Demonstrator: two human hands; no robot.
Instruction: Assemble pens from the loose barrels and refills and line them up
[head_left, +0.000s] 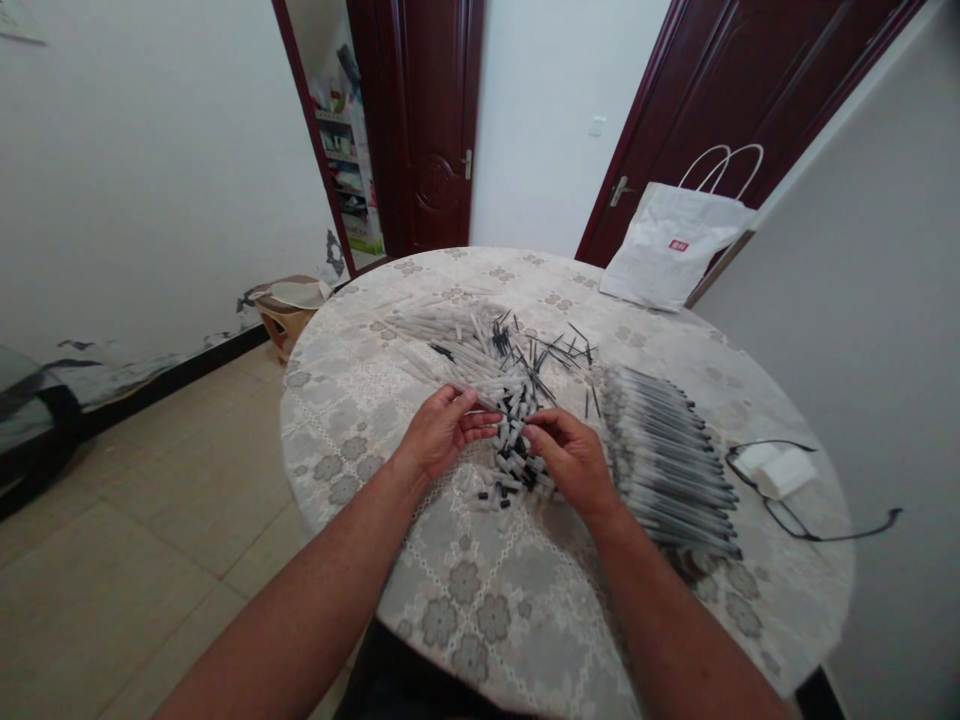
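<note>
Right fingertips (529, 432) blurred over small caps (511, 462), grip unclear

Marking on white paper bag with twisted handles (660, 260), upper right of frame: small red rectangular label (679, 245) with pale characters, placed on front face. Too small and blurred to read. Lettering on yellow-green package (365, 241) at bottom of shelving, upper left of center: pale, not legible. Faint marks on white paper sheet (21, 22) fixed to wall, extreme upper left corner: cut off by frame edge, likewise unreadable. Legible brands, words or numbers: none.
</note>
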